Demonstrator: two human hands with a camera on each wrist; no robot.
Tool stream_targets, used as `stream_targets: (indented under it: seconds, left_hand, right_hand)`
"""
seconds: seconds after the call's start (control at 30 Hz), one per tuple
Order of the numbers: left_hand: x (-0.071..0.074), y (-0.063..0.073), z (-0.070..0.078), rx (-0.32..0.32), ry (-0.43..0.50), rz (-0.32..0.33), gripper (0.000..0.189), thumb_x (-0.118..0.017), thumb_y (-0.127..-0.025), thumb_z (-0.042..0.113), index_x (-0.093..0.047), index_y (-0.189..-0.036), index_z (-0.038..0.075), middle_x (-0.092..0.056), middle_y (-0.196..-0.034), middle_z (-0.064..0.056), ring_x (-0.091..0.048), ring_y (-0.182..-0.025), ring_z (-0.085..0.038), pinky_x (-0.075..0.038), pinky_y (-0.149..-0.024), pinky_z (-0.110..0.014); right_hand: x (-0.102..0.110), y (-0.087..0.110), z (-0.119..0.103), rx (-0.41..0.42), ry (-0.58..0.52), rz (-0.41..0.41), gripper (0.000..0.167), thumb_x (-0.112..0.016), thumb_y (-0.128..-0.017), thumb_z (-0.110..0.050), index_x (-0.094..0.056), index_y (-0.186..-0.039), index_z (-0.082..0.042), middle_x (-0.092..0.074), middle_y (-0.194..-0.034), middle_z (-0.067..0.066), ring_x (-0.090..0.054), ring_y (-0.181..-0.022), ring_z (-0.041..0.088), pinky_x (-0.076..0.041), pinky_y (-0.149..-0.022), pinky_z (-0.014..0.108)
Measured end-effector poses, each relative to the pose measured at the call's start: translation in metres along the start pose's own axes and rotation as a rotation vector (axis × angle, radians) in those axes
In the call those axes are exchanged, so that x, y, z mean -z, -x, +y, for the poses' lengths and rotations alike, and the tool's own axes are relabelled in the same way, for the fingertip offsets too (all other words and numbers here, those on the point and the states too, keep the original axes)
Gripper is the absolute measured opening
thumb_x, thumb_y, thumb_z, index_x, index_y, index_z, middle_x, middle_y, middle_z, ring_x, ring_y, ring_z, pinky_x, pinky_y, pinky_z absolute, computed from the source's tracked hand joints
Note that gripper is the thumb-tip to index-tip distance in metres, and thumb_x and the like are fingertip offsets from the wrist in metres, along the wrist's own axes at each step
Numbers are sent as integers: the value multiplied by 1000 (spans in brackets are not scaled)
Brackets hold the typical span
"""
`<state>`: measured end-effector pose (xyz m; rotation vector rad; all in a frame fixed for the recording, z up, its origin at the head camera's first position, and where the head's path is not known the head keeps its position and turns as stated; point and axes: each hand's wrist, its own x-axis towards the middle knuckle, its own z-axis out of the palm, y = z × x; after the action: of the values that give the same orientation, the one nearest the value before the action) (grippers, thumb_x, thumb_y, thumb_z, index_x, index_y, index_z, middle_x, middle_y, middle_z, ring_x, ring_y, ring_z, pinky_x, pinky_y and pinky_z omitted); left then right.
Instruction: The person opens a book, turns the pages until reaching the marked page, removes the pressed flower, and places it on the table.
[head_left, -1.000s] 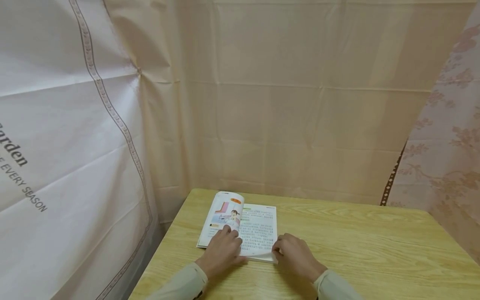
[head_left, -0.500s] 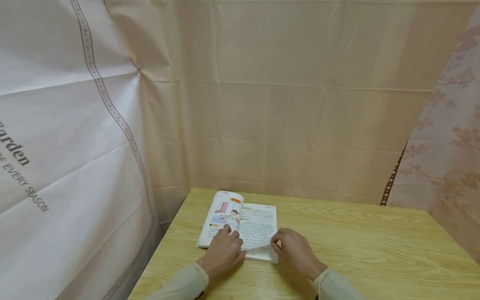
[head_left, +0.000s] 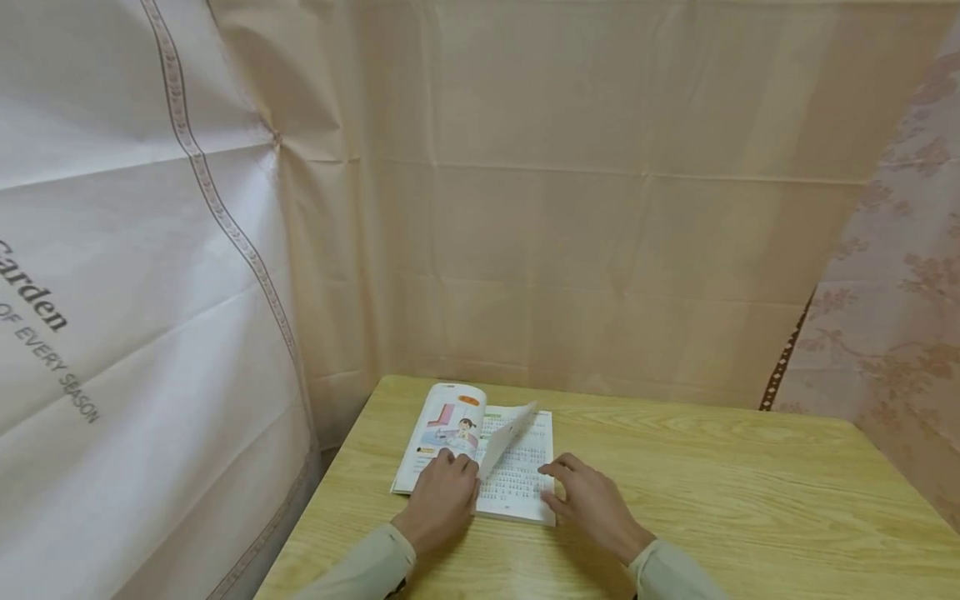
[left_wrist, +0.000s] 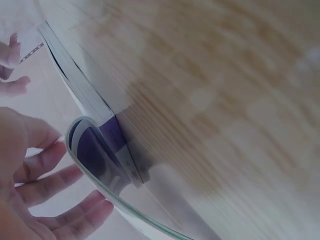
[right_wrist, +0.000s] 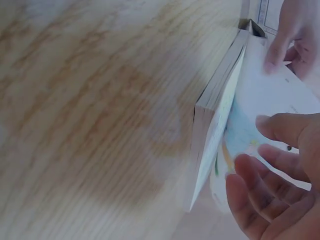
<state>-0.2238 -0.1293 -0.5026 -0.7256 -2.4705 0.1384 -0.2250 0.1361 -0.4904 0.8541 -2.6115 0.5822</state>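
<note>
An open book lies on the table, with a picture on its left page and lines of print on its right. One loose page stands up near the spine, tilted. My left hand rests on the lower part of the left page beside the spine; in the left wrist view its bent fingers touch the curved pages. At the book's right edge is my right hand, thumb and forefinger apart. The right wrist view shows the right hand beside the raised page, with nothing pinched in its fingers.
The wood-grain table extends to the right of the book. A beige cloth hangs behind it. On the left hangs a white printed cloth, and on the right a floral one.
The page's lower right corner was lifted by the right hand; the page now stands up towards the left, out of that hand's fingers, which have parted. The left hand has barely shifted.
</note>
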Motion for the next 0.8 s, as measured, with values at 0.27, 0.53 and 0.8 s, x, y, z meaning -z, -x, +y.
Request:
stream_targets:
  seconds: [0.27, 0.53, 0.8]
  left_hand:
    - [-6, 2, -4, 121, 75, 156, 68, -78, -83, 20, -46, -139, 0, -55, -130, -22, -62, -88, -30, -54, -67, -40]
    - [-6, 0, -9, 65, 73, 232, 79, -71, -81, 5, -45, -154, 18, -30, -156, -36, -49, -121, -42, -50, -87, -48]
    - [-4, 5, -11, 8, -83, 161, 47, -72, -77, 1, -71, -121, 18, -44, -153, -23, -31, -145, -49, -32, -108, -65]
  right_hand:
    - [-6, 3, 0, 3, 13, -106, 31, -85, -85, -21, -76, -112, -9, -67, -105, -1, -53, -73, 0, -53, -63, 26]
    - [-9, 7, 1, 1, 8, -186, 37, -89, -80, -26, -77, -111, -9, -67, -109, 1, -60, -79, 6, -55, -69, 31]
    - [-11, 8, 4, 24, 39, -214, 39, -89, -80, -33, -80, -108, -8, -64, -110, 0, -58, -80, 5, -55, -69, 32]
